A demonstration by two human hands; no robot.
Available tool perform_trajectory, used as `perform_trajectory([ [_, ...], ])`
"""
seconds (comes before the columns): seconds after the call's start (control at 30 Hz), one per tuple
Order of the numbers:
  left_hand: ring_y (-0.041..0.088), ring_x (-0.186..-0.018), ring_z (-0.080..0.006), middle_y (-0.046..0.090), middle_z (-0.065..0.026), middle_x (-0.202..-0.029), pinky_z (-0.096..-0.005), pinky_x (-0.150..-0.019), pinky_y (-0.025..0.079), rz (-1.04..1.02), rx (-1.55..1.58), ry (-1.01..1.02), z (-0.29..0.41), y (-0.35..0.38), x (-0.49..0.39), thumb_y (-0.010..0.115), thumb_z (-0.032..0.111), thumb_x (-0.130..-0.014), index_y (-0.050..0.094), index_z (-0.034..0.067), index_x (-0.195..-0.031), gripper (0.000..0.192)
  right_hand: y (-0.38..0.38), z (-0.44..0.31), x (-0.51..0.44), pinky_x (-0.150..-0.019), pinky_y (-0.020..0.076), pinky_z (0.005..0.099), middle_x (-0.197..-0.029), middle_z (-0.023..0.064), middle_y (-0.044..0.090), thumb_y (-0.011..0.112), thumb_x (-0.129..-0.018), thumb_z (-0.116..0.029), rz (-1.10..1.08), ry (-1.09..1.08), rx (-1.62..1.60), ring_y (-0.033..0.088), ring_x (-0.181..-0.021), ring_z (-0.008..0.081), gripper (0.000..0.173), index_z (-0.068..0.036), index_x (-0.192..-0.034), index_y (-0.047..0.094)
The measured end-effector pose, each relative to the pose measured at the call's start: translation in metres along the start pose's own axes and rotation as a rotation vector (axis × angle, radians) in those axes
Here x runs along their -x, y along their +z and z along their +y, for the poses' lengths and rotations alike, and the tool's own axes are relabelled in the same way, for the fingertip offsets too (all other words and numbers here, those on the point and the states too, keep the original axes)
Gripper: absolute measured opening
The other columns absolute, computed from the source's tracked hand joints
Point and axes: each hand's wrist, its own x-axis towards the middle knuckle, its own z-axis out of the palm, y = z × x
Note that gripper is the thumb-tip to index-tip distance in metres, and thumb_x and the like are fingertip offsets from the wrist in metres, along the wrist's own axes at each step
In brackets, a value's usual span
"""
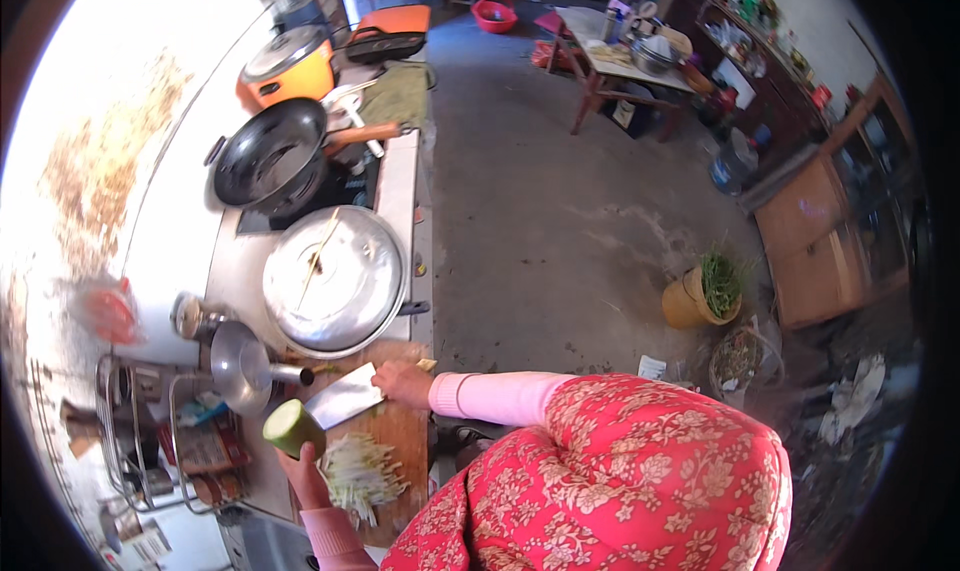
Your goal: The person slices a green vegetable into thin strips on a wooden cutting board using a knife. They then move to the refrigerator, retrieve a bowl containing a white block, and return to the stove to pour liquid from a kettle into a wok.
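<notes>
My left hand (306, 473) holds a cut piece of green gourd or radish (295, 428), its pale cut face turned up and to the left. My right hand (403, 383) grips a cleaver (346, 397) by the handle. The broad blade points left over the wooden cutting board (390, 432), its far corner close to the green piece. Shredded pale green vegetable (361, 477) lies in a pile on the board, below the blade. Whether the blade touches the board, I cannot tell.
Beyond the board stands a large lidded pan (337, 278) with chopsticks on its lid. A small saucepan (241, 368) sits left, above a wire rack (176, 436). Farther along are a black wok (270, 155) and an orange cooker (289, 72). A yellow bucket (684, 301) of greens stands on the floor.
</notes>
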Motion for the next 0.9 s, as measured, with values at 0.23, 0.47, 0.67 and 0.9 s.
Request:
perform_trajectory([
  [0.23,0.051,-0.116,-0.0237,0.050,-0.0120,-0.127,-0.0374,-0.097,0.042,-0.379,0.272,0.015,0.048,0.189,-0.021,0.078,0.038,-0.072,0.037,0.000,-0.134,0.084,-0.123,0.095,0.053,-0.084,0.0445,0.0410,-0.107,0.0102,0.053,0.068,-0.077,-0.017,-0.032,-0.001,-0.218,0.054,-0.102,0.0306,0.035,-0.009,-0.108,0.055],
  [0.47,0.051,-0.116,-0.0238,0.052,-0.0049,-0.128,-0.0455,-0.097,0.041,-0.531,0.458,-0.113,0.042,0.432,-0.084,0.067,0.047,-0.081,0.042,0.010,-0.135,0.070,-0.324,0.313,0.219,-0.081,0.0497,0.0410,-0.108,0.0089,0.056,0.064,-0.081,-0.022,-0.110,0.654,-0.028,0.061,-0.096,0.0294,0.029,-0.015,-0.109,0.057],
  [0.67,0.053,-0.111,-0.0237,0.053,-0.0060,-0.124,-0.0430,-0.093,0.043,-0.461,0.698,-0.403,0.038,0.591,-0.294,0.063,0.048,-0.082,0.044,0.008,-0.131,0.066,-0.424,0.511,0.117,-0.077,0.0506,0.0408,-0.104,0.0102,0.057,0.064,-0.082,-0.018,0.060,0.780,0.040,0.064,-0.084,0.0278,0.026,-0.012,-0.106,0.059],
  [0.9,0.050,-0.115,-0.0234,0.053,-0.0039,-0.126,-0.0444,-0.093,0.041,-0.513,0.599,-0.350,0.030,0.566,-0.542,0.064,0.053,-0.081,0.046,0.014,-0.130,0.065,-0.402,0.613,-0.132,-0.079,0.0506,0.0397,-0.107,0.0117,0.060,0.063,-0.083,-0.017,0.268,0.850,-0.208,0.064,-0.085,0.0283,0.026,-0.009,-0.107,0.058],
])
